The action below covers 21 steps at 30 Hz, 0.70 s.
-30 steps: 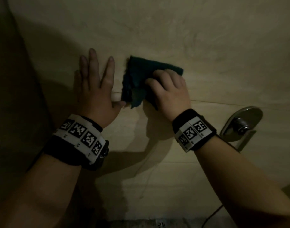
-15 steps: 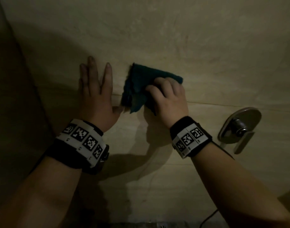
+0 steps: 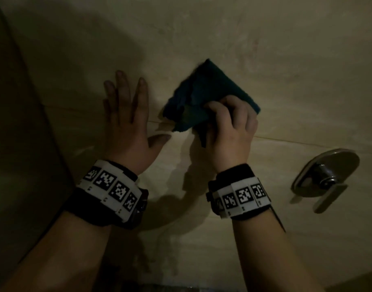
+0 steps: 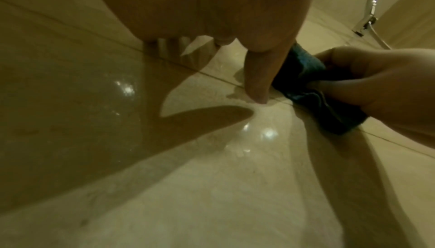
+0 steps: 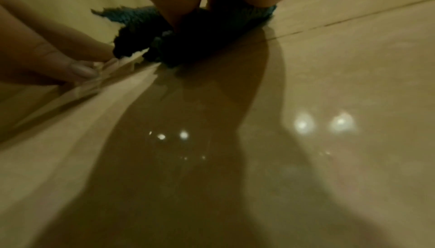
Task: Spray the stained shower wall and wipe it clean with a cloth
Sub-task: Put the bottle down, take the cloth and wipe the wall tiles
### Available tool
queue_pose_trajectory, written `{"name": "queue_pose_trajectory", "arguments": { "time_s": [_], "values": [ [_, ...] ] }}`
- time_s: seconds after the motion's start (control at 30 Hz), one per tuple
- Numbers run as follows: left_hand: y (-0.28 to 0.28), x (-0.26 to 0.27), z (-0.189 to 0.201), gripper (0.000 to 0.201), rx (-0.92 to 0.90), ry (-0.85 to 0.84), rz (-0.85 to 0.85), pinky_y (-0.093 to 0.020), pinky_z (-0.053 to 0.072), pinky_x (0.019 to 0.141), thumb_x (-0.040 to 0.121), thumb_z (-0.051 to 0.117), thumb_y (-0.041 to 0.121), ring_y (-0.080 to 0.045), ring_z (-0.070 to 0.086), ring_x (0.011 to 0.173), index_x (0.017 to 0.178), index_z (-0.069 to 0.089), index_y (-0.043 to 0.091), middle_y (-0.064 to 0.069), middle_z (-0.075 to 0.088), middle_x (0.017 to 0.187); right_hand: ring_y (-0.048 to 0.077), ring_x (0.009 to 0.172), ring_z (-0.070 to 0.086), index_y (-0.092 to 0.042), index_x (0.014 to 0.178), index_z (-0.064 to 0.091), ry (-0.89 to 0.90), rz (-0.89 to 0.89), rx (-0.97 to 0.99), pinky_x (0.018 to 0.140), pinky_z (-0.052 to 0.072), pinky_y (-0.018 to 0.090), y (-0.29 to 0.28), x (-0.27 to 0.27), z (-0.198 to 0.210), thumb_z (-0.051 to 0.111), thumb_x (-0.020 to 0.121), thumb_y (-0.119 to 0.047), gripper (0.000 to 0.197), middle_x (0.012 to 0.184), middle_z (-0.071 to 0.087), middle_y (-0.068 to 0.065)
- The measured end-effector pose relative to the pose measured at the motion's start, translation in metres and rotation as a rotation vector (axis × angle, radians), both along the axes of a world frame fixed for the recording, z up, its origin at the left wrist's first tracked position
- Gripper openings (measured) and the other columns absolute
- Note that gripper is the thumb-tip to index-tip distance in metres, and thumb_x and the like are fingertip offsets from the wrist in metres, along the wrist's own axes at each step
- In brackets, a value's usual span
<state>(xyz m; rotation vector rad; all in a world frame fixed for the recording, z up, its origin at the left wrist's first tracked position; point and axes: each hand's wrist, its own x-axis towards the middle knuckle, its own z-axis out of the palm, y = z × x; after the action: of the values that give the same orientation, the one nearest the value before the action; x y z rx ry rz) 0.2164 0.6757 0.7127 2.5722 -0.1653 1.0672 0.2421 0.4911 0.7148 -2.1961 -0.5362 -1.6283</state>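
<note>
A dark teal cloth (image 3: pixel 204 95) lies folded against the beige tiled shower wall (image 3: pixel 265 60). My right hand (image 3: pixel 229 123) grips the cloth's lower right part with curled fingers and presses it to the wall. My left hand (image 3: pixel 128 119) lies flat on the wall just left of the cloth, fingers straight, thumb tip near the cloth's lower corner. In the left wrist view the cloth (image 4: pixel 313 92) sits bunched under the right hand (image 4: pixel 381 88). The right wrist view shows the cloth (image 5: pixel 193 34) under my palm and the left thumb (image 5: pixel 77 65) beside it.
A chrome shower valve with a lever handle (image 3: pixel 326 178) is mounted on the wall to the right. A grout line (image 3: pixel 307 142) runs across the wall under the cloth. A darker side wall (image 3: pixel 16 144) stands at the left. A shower hose fitting (image 4: pixel 369 13) shows far off.
My right hand has turned the cloth so one corner now points up. The left hand stays flat on the wall.
</note>
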Motion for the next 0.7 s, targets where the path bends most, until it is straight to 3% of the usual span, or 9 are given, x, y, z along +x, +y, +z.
{"name": "queue_pose_trajectory", "arguments": {
  "time_s": [0.2, 0.4, 0.53, 0.7],
  "values": [
    [0.002, 0.004, -0.006, 0.11, 0.022, -0.015, 0.03, -0.058, 0.009, 0.113, 0.07, 0.071, 0.05, -0.051, -0.001, 0.141, 0.149, 0.006, 0.01, -0.033, 0.0, 0.153, 0.025, 0.112, 0.036, -0.024, 0.11, 0.046, -0.018, -0.002, -0.012, 0.097, 0.028, 0.035, -0.001, 0.003, -0.003, 0.053, 0.081, -0.024, 0.031, 0.117, 0.035, 0.001],
    [0.004, 0.004, -0.004, 0.102, 0.009, -0.004, -0.006, -0.053, 0.003, 0.114, 0.076, 0.069, 0.041, -0.049, -0.004, 0.141, 0.15, 0.005, 0.009, -0.031, -0.002, 0.154, 0.029, 0.11, 0.037, -0.022, 0.112, 0.048, 0.021, -0.03, -0.295, 0.089, 0.031, 0.039, -0.017, -0.001, -0.025, 0.062, 0.079, -0.024, 0.036, 0.118, 0.038, 0.004],
    [0.018, -0.002, -0.008, 0.098, 0.121, -0.015, -0.042, -0.056, 0.009, 0.113, 0.075, 0.072, 0.04, -0.049, -0.001, 0.14, 0.149, 0.013, 0.013, -0.031, 0.002, 0.154, 0.029, 0.105, 0.039, -0.021, 0.111, 0.049, -0.064, 0.005, -0.476, 0.083, 0.031, 0.038, -0.03, 0.003, 0.003, 0.059, 0.083, -0.025, 0.03, 0.116, 0.04, 0.005],
    [0.021, -0.004, 0.005, 0.099, 0.217, -0.111, -0.059, -0.061, 0.007, 0.111, 0.07, 0.078, 0.033, -0.047, 0.0, 0.139, 0.147, 0.017, 0.02, -0.027, 0.006, 0.153, 0.029, 0.109, 0.04, -0.022, 0.112, 0.051, -0.187, -0.013, -0.557, 0.086, 0.031, 0.04, -0.047, 0.012, 0.034, 0.063, 0.086, -0.025, 0.029, 0.119, 0.041, 0.005]
  ]
}}
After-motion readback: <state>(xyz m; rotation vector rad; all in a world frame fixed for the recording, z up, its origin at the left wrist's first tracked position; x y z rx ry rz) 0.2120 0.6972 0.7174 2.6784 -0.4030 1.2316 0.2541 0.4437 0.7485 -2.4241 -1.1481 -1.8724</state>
